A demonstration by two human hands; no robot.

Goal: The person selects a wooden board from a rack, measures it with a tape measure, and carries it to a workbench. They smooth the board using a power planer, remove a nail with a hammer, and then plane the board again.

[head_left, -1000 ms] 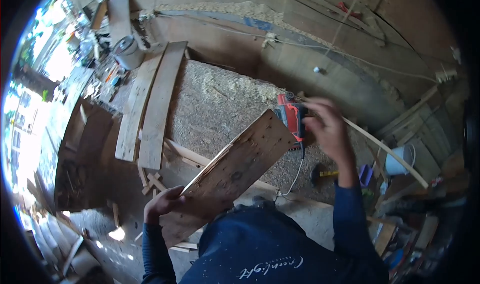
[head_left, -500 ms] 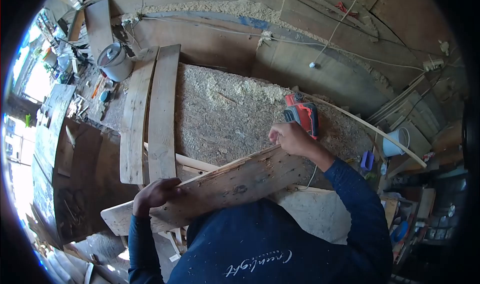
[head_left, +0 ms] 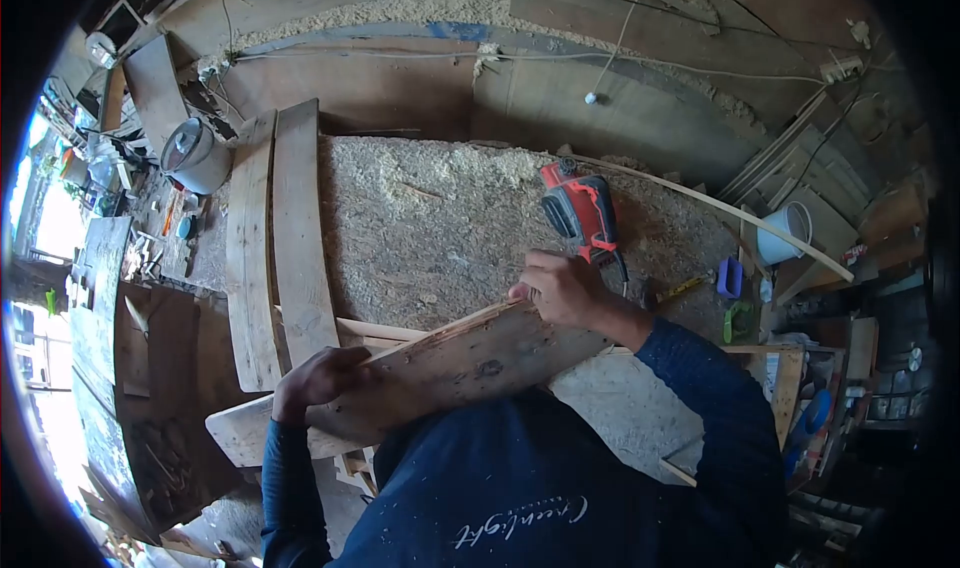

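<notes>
A long, worn wooden plank [head_left: 460, 373] lies slantwise in front of my torso, its narrow long edge turned up. My left hand [head_left: 325, 380] is wrapped over that edge towards the plank's left end. My right hand [head_left: 565, 290] grips the same edge near the right end, fingers curled and the thumb hidden in part. Just beyond the right hand, a red and black electric planer [head_left: 580, 211] rests on the bench [head_left: 400, 253] among wood shavings. Part of the plank's lower side is hidden by my torso.
Two boards [head_left: 300, 228] lie side by side across the bench's left part. A lidded white pot [head_left: 196, 156] stands further left. At the right are a white bucket [head_left: 784, 233], a purple container [head_left: 730, 278] and a long thin strip [head_left: 710, 208]. A cord hangs above the bench.
My right hand has lowered and moved left onto the plank's edge, its fingers closing over it. The view has shifted, so the bench and planer appear further left. My left hand keeps its hold.
</notes>
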